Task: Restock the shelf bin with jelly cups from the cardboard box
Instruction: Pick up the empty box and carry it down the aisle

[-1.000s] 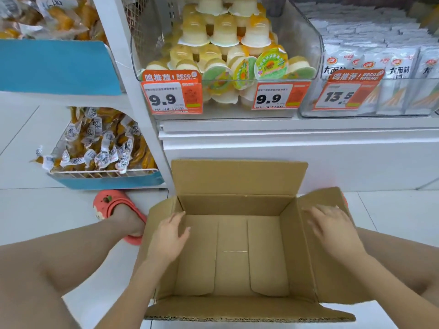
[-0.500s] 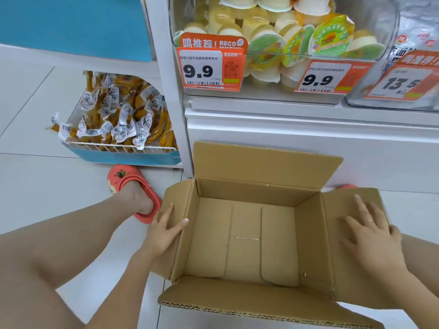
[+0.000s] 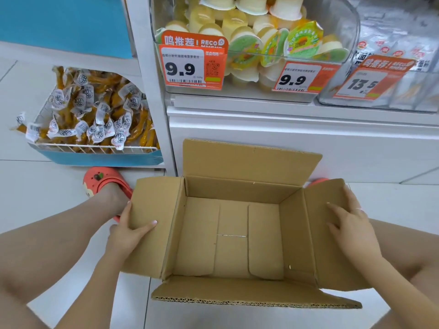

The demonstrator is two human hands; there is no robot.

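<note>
Open corrugated cardboard box (image 3: 231, 236) on a glossy pale tiled floor (image 3: 28, 186), seen from above; its four flaps are spread outward, the fluted edge of the near flap exposed, and its smooth brown bottom panels lie bare, with nothing inside. The left hand (image 3: 129, 231) grips the left flap, thumb lying on the flap's inner face and fingers curled behind its outer edge. The right hand (image 3: 349, 224) lies flat on the right flap with fingers straight and spread, holding nothing. Beyond the box stands a white shelf unit (image 3: 297, 143); on it, a clear rigid plastic bin (image 3: 256, 43) holds the jelly cups (image 3: 240, 27), a heap of small translucent yellow and white tubs, some tipped to show round green-and-orange foil lids. Two orange price tags reading 9.9 (image 3: 192, 65) hang on the bin's front. To the right, a second clear bin (image 3: 389, 74) with white packets carries a 13.5 tag. Far left, a blue-fronted wire basket (image 3: 95, 148) at floor level holds crinkled clear packs of amber snacks. A red rubber clog (image 3: 102, 180) on one foot rests on the floor just left of the box.
</note>
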